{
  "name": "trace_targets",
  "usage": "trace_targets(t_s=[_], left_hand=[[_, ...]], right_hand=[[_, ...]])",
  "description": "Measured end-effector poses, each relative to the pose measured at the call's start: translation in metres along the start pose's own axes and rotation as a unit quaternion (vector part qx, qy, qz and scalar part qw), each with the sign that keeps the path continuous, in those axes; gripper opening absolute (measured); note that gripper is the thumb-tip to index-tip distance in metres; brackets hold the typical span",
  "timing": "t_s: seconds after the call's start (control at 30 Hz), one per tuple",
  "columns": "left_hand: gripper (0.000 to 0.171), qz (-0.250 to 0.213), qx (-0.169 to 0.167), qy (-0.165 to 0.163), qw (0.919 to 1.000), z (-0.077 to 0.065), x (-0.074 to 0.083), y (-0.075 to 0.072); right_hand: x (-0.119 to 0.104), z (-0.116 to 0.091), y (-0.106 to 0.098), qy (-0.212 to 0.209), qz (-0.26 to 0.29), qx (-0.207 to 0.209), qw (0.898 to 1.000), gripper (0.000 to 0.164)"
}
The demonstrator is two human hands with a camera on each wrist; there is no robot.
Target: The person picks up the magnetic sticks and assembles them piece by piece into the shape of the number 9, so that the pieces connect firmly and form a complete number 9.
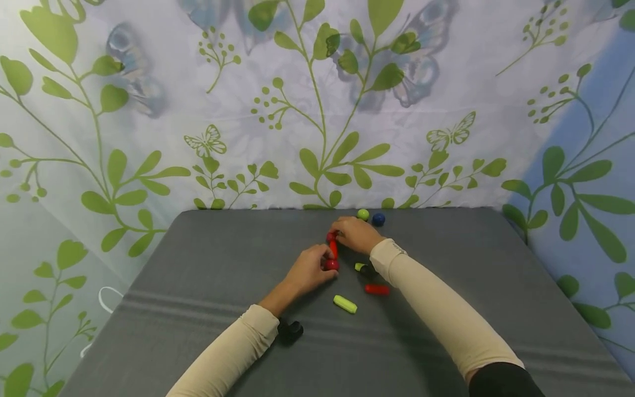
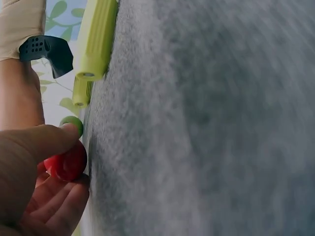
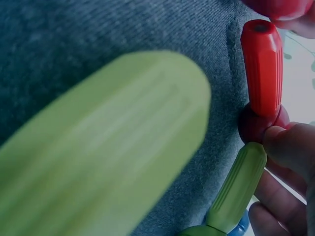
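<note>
My left hand (image 1: 308, 270) holds a shiny red ball (image 1: 332, 265) between thumb and fingers. My right hand (image 1: 358, 234) pinches a second, darker red ball (image 3: 253, 124). From that ball rises a ribbed red stick (image 3: 263, 71), its holed end facing the ball in my left fingers, close below it in the right wrist view. A green stick (image 3: 238, 189) meets the darker ball from the other side and leads to a green ball (image 1: 363, 214); in the head view my right hand hides this stick. A blue ball (image 1: 378, 219) sits beside the green one.
Nearer me on the grey table (image 1: 223, 253) lie a loose yellow-green stick (image 1: 345, 304) and a red stick (image 1: 377, 289). Another green stick (image 1: 359, 267) shows partly beside my right wrist. A leaf-patterned curtain (image 1: 278, 127) hangs behind the table's far edge.
</note>
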State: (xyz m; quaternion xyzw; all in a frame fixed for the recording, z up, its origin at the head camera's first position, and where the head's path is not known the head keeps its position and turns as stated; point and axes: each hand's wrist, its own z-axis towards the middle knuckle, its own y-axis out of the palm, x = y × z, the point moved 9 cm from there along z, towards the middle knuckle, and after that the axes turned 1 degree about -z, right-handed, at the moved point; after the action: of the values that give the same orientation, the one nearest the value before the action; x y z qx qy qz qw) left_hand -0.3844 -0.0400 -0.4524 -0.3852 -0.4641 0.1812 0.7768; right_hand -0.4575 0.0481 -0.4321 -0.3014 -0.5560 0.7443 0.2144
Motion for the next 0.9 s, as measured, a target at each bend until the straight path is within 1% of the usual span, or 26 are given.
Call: trace_targets(t_s=[0.17,0.37,0.5,0.63,0.7,0.8,0.9], left_hand=[[0.033,0.013,0.007,-0.004,0.9999,0.001,-0.001,0.000],[0.036,0.039,0.004,-0.012,0.9992,0.003,-0.002,0.002],[0.042,0.043,-0.002,-0.003,0.9991,0.005,0.002,0.007],[0.042,0.033,-0.017,0.004,0.9993,0.003,0.004,0.013],[0.040,0.018,-0.018,0.002,0.9997,0.002,0.003,0.012],[0.038,-0.008,-0.008,-0.007,0.9999,0.001,-0.001,0.005],[0.036,-0.026,0.000,-0.010,0.9996,0.001,-0.003,-0.004]], right_hand=[[-0.001,0.001,-0.003,0.005,0.002,-0.001,1.000,0.019],[0.001,0.002,-0.002,0.011,0.006,-0.011,1.000,0.018],[0.004,-0.004,-0.003,0.017,0.002,-0.015,1.000,0.020],[0.006,-0.017,-0.005,0.018,-0.011,-0.023,1.000,0.028],[0.004,-0.026,-0.010,0.018,-0.014,-0.020,1.000,0.030],[0.000,-0.042,-0.022,0.028,-0.004,-0.013,1.000,0.028],[-0.004,-0.062,-0.027,0.051,0.003,-0.033,0.998,0.024]])
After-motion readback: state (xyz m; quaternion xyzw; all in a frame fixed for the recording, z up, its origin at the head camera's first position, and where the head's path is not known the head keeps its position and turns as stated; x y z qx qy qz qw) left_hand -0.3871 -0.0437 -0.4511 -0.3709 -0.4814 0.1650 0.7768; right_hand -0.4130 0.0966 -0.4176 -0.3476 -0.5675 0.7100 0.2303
